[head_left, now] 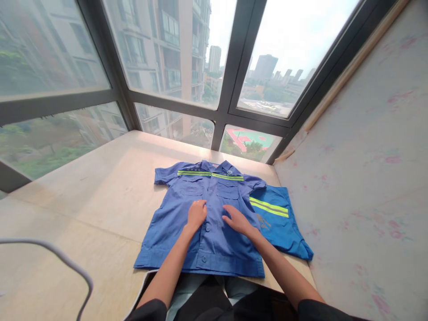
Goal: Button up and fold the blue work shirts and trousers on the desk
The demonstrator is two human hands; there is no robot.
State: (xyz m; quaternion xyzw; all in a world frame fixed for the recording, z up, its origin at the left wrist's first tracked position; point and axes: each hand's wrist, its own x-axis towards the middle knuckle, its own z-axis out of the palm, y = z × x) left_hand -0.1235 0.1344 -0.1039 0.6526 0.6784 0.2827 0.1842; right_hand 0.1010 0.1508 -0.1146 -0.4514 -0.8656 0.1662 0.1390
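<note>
A blue short-sleeved work shirt with a yellow-green reflective stripe across the chest lies front up and spread out, its collar toward the window. My left hand rests on its front beside the button placket, fingers curled together at the placket's edge. To the right of the placket, my right hand is over the shirt, thumb and fingers apart, holding nothing. A brighter blue folded garment with a similar stripe lies at the right, partly covered by the shirt's sleeve and side.
The pale wooden surface runs up to large dark-framed windows. A wall with floral paper bounds the right side. A thick grey-white cable arches over the left front. My lap is below the front edge.
</note>
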